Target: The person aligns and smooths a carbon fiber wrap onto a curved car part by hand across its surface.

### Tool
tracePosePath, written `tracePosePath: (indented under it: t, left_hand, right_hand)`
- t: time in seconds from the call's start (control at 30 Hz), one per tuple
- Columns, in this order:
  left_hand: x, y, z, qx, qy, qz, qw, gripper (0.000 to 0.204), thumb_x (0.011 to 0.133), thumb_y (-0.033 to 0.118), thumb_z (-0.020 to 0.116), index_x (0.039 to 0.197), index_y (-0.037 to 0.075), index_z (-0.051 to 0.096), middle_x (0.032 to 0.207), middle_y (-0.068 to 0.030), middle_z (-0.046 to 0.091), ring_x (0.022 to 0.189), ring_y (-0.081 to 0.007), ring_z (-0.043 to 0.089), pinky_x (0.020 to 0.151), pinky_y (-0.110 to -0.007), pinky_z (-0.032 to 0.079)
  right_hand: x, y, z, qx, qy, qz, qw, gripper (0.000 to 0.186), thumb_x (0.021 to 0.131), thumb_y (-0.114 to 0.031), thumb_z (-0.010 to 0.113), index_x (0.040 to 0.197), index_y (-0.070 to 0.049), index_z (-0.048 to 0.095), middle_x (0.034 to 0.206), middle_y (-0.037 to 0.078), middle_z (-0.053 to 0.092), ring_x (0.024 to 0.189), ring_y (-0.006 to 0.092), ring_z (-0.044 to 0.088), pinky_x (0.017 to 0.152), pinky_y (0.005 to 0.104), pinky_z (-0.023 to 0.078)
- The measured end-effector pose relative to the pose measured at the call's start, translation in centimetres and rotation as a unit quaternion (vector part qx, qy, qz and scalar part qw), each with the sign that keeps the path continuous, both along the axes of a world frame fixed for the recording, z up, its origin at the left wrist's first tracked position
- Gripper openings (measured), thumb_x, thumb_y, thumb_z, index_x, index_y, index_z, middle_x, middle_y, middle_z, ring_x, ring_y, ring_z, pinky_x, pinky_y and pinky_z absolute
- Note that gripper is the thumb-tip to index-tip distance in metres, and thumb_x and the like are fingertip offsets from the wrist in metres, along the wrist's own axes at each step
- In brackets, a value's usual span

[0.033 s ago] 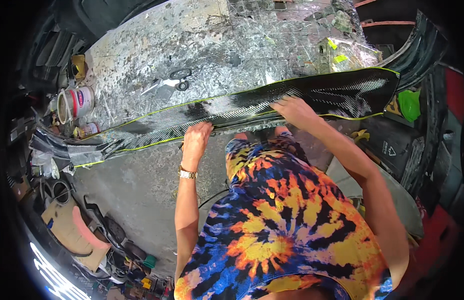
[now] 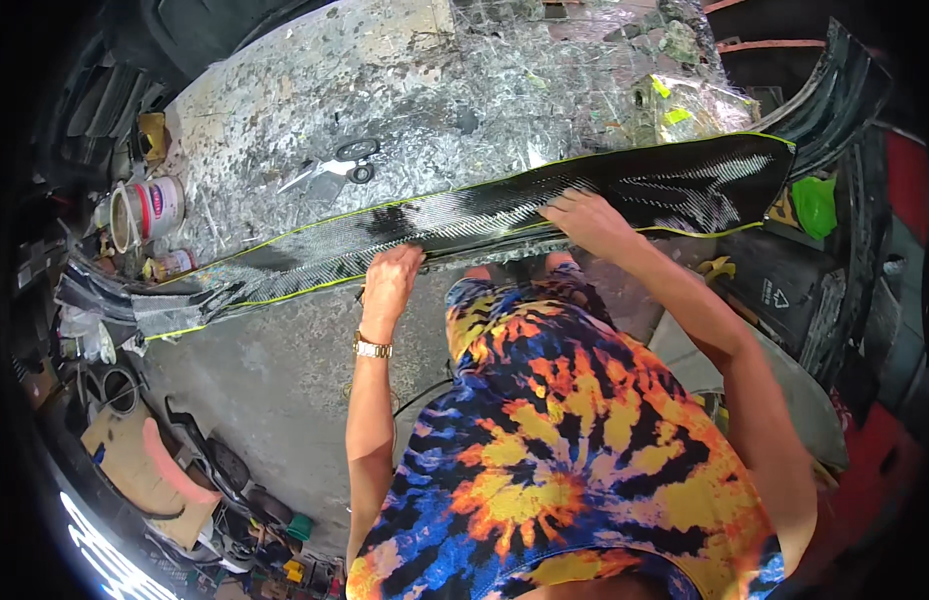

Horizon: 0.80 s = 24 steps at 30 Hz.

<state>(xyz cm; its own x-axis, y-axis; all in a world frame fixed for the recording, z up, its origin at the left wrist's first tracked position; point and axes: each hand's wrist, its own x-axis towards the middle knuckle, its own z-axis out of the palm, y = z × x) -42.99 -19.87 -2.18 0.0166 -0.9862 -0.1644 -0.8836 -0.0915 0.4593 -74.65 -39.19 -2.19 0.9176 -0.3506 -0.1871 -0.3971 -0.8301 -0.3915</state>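
Note:
A long strip of black woven carbon fibre cloth (image 2: 454,210), edged with yellow-green tape, lies along the near side of the worktable over a long, dark curved part (image 2: 839,110). That part's ends show past the strip. At the strip's near edge, left of centre, my left hand (image 2: 392,278) is closed with its fingers curled onto the cloth. Farther right, my right hand (image 2: 589,222) has its bent fingers drawn together on the cloth near the same edge. The fingertips of both hands are partly hidden. Black-handled scissors (image 2: 339,167) lie apart on the table beyond the strip.
The worn, stained worktable (image 2: 284,110) extends beyond the strip. A white bucket (image 2: 149,212) and a small can (image 2: 171,264) stand at its left. Cardboard (image 2: 134,450) and clutter lie on the floor at left. A green bag (image 2: 814,207) hangs at right.
The whole view has shifted slightly. Both hands keep their places on the cloth, and nothing else has visibly moved.

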Motion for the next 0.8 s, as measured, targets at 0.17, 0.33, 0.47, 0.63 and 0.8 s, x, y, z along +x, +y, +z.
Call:
tracePosePath:
  t: [0.17, 0.33, 0.47, 0.63, 0.8]
  left_hand:
    - [-1.1, -0.8, -0.6, 0.009, 0.017, -0.060, 0.998, 0.017, 0.092, 0.016, 0.065, 0.103, 0.003, 0.069, 0.098, -0.0118, 0.071, 0.090, -0.0313, 0.067, 0.083, -0.042, 0.052]
    - [-4.5, -2.7, -1.0, 0.031, 0.048, -0.099, 0.993, 0.029, 0.094, 0.016, 0.064, 0.119, 0.002, 0.066, 0.121, -0.0156, 0.069, 0.108, -0.0321, 0.066, 0.094, -0.041, 0.051]
    - [-9.2, -5.2, -1.5, 0.006, 0.056, -0.154, 0.986, 0.041, 0.097, 0.019, 0.059, 0.133, 0.001, 0.057, 0.135, -0.0173, 0.062, 0.121, -0.0332, 0.061, 0.104, -0.042, 0.047]
    - [-11.9, -6.7, -1.1, -0.002, 0.054, -0.192, 0.980, 0.046, 0.096, 0.018, 0.057, 0.138, -0.001, 0.052, 0.140, -0.0186, 0.057, 0.126, -0.0327, 0.058, 0.110, -0.042, 0.044]
    - [-12.5, -6.6, -1.2, 0.025, 0.065, -0.192, 0.979, 0.049, 0.095, 0.017, 0.058, 0.139, -0.001, 0.051, 0.140, -0.0190, 0.057, 0.126, -0.0329, 0.057, 0.110, -0.042, 0.044]
  right_hand:
    - [-2.4, -0.3, 0.2, -0.020, 0.035, -0.012, 0.999, 0.032, 0.087, -0.014, 0.057, 0.118, -0.011, 0.066, 0.109, 0.004, 0.061, 0.112, 0.0228, 0.058, 0.101, 0.0391, 0.047]
    - [-3.8, -1.1, -0.1, 0.013, 0.043, -0.017, 0.999, 0.034, 0.087, -0.018, 0.060, 0.120, -0.011, 0.066, 0.110, 0.004, 0.061, 0.111, 0.0240, 0.058, 0.102, 0.0389, 0.046]
    - [-4.8, -1.0, 0.0, 0.041, 0.006, -0.057, 0.998, 0.036, 0.090, -0.021, 0.061, 0.123, -0.009, 0.062, 0.113, 0.006, 0.063, 0.113, 0.0241, 0.059, 0.102, 0.0401, 0.045]
    - [-4.2, 1.1, 0.3, 0.089, -0.020, -0.016, 0.996, 0.053, 0.090, -0.027, 0.064, 0.135, 0.000, 0.056, 0.138, 0.014, 0.059, 0.131, 0.0281, 0.053, 0.112, 0.0399, 0.038]
    - [-3.4, 2.5, -1.0, 0.042, -0.047, -0.019, 0.998, 0.051, 0.089, -0.026, 0.065, 0.132, 0.000, 0.058, 0.131, 0.016, 0.063, 0.126, 0.0280, 0.057, 0.111, 0.0406, 0.039]
